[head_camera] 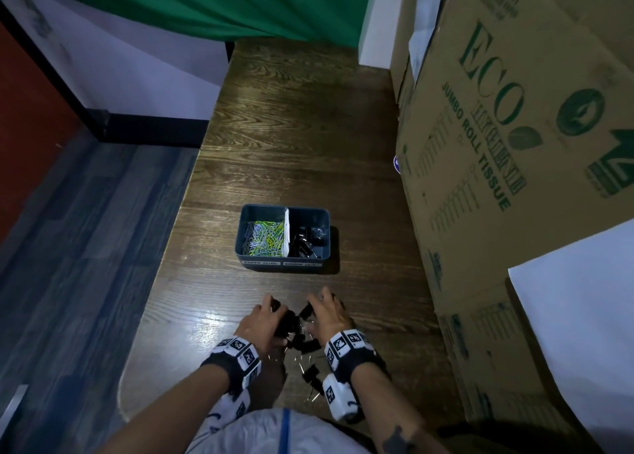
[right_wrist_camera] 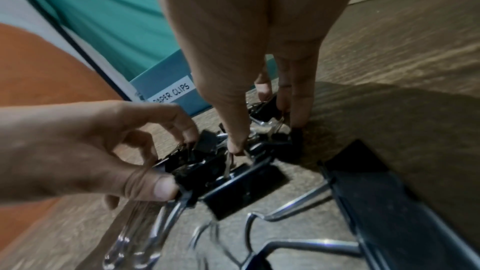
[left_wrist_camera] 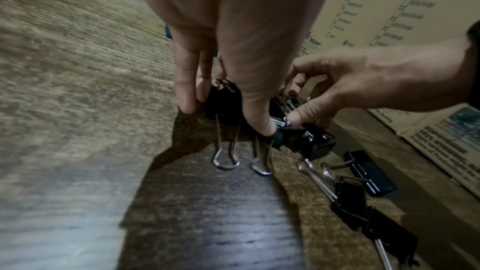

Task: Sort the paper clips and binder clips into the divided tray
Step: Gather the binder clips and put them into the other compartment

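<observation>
A blue-grey divided tray (head_camera: pixel 240 237) stands mid-table, and its "PAPER CLIPS" label (right_wrist_camera: pixel 171 91) shows in the right wrist view. Coloured paper clips (head_camera: pixel 264 237) fill its left compartment; black binder clips (head_camera: pixel 305 240) lie in the right one. Nearer me, a pile of black binder clips (head_camera: pixel 302 337) lies on the wooden table. My left hand (head_camera: pixel 274 311) (left_wrist_camera: pixel 223 118) grips a bunch of them between thumb and fingers, their wire handles hanging down. My right hand (head_camera: pixel 317 307) (right_wrist_camera: pixel 266 133) pinches other clips from the same pile. More binder clips (left_wrist_camera: pixel 369 171) lie loose beside it.
Tall cardboard boxes (head_camera: pixel 514 144) line the table's right side, close to the pile. The table's left edge (head_camera: pixel 171 247) drops to a blue-grey floor. A green cloth (head_camera: pixel 206 3) hangs past the far end. Bare wood lies between pile and tray.
</observation>
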{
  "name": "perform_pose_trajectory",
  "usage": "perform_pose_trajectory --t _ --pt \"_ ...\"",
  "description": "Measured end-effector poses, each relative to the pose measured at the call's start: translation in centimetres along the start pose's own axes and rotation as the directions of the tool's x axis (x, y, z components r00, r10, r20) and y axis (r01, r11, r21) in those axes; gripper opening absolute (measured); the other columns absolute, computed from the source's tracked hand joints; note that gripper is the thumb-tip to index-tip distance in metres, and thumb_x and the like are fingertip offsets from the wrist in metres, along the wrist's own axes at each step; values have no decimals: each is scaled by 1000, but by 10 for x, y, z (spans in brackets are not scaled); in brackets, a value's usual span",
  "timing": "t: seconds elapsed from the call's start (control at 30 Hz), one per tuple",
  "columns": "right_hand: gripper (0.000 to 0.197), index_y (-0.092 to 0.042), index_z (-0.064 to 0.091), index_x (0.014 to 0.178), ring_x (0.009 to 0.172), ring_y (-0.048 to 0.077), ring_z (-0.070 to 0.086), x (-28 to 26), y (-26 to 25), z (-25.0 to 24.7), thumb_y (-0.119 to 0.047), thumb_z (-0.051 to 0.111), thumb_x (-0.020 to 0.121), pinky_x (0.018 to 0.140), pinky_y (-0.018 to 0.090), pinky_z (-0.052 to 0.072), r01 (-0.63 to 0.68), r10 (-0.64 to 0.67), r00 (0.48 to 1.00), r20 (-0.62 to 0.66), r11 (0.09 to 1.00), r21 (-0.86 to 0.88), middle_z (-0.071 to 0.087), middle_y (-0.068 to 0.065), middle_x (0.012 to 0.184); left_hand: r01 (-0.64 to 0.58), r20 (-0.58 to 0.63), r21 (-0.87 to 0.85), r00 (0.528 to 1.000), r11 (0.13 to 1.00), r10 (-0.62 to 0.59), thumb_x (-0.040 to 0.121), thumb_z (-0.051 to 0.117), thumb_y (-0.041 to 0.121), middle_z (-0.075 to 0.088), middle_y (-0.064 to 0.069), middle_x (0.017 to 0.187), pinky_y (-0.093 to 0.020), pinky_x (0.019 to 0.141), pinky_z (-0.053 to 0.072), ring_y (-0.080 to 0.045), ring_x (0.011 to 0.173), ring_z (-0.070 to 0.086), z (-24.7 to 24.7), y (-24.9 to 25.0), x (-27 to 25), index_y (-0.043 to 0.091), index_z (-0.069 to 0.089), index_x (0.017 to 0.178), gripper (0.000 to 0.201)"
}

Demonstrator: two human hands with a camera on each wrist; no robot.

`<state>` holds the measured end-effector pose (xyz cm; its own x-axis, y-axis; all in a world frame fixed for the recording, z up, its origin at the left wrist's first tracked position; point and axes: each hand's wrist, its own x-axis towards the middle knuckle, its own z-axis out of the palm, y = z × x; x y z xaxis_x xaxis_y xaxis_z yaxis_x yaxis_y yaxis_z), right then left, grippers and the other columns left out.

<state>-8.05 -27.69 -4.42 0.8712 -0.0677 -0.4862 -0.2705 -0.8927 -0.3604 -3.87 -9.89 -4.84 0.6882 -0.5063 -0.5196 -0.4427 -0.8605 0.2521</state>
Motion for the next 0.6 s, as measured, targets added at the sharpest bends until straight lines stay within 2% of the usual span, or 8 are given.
perform_pose_trajectory --t 0.1,0.2,0.27,0.33,0.4,0.47,0.53,0.6 --pt "49 -31 47 122 122 27 48 -4 2 -1 -21 75 84 99 43 46 -54 57 998 -29 992 114 37 0 140 -19 -49 -34 999 999 18 81 70 32 33 -7 123 -41 85 52 -29 103 55 0 -4 0 21 47 124 50" --pt "39 -37 41 93 97 16 56 -6 5 -3 -26 77 82 84 40 54 -102 116 990 -84 982 160 49 -11 111 -49 -113 -57 993 997 43 87 62 27 44 -4 112 -31 73 46 -26 92 59 -3 -5 -5 19 56 111 26" --pt "36 -35 39 85 81 11 59 -8 7 -5 -27 75 83 73 38 57 -141 165 979 -122 973 180 55 -13 95 -55 -141 -66 989 996 45 89 58 21 49 -3 105 -28 67 39 -26 86 60 -4 -6 -8 19 58 104 15" --pt "33 -34 43 80 70 7 62 -9 10 -6 -27 75 84 63 34 59 -179 213 967 -139 959 221 61 -9 82 -68 -178 -107 983 992 48 88 57 15 51 -1 96 -26 63 35 -24 81 59 -6 -9 -10 19 59 96 10" --pt "32 -34 47 77 70 4 63 -10 10 -8 -23 75 84 62 30 60 -211 259 954 -150 938 276 63 -6 79 -111 -221 -157 972 981 75 86 55 8 51 1 91 -24 61 34 -22 76 58 -13 -9 -10 19 61 92 13" --pt "28 -33 52 78 77 4 63 -11 10 -13 -19 75 84 68 26 59 -238 292 946 -144 922 306 63 -7 82 -187 -292 -196 948 962 125 86 53 5 53 -1 91 -27 61 38 -22 75 57 -29 -5 -8 16 63 94 17" --pt "22 -28 57 83 84 5 63 -11 10 -16 -15 74 85 72 22 56 -241 296 946 -130 914 327 63 -8 86 -242 -395 -191 906 951 151 89 55 8 54 2 89 -27 61 43 -18 72 56 -53 3 -2 17 63 92 12" --pt "18 -26 59 86 83 3 61 -12 9 -21 -14 72 86 69 18 52 -239 293 949 -118 910 340 63 -9 87 -283 -485 -208 861 936 153 92 56 12 53 5 89 -22 63 48 -12 73 55 -79 13 9 18 62 89 9"
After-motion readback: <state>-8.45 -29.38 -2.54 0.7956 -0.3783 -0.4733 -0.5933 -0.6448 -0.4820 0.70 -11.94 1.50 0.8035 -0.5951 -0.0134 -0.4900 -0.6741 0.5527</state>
